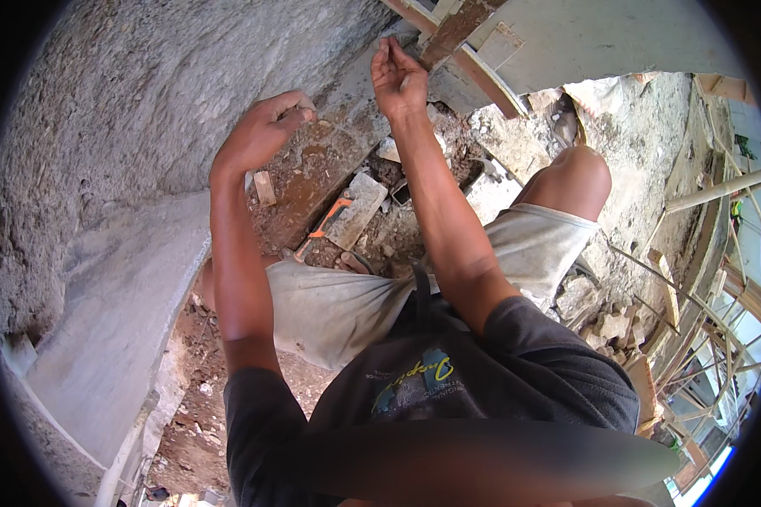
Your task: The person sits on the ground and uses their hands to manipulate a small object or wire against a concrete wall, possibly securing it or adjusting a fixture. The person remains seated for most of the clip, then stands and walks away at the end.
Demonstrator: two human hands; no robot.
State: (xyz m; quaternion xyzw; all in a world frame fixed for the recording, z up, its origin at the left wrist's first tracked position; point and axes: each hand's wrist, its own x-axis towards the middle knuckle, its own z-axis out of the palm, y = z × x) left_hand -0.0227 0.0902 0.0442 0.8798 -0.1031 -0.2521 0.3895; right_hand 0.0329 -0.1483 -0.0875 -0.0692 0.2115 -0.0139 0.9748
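2 bare hands are seen from above, raised toward a rough grey wall (144,93). The left hand (262,131) is held against the wall, just above a rusty brown patch (313,173). Its fingers (294,110) are curled in close, and something small seems to be pinched at their tips, but it cannot be told what it is. The right hand (397,76) is lifted higher, near the end of a reddish wooden board (457,29) that leans at the top. Its fingers (387,52) are bent and drawn close together. A small pale thing seems to be gripped in that hand, but it is too small to be made out.

Below the hands, a flat trowel (355,211) with an orange handle (330,218) is seen lying on the ground, among broken grey stones (499,144) and brown dirt. It is not touched by either hand. A small pale block (264,188) is set beside the brown patch.

A smooth grey slab (118,313) is seen running along the left side, under the rough wall. Grey shorts (338,304) and a dark shirt (482,372) are worn by the person, and 1 bent knee (575,173) is seen at the right. Thin metal rods (668,287) and wooden poles (719,190) are seen at the far right edge.
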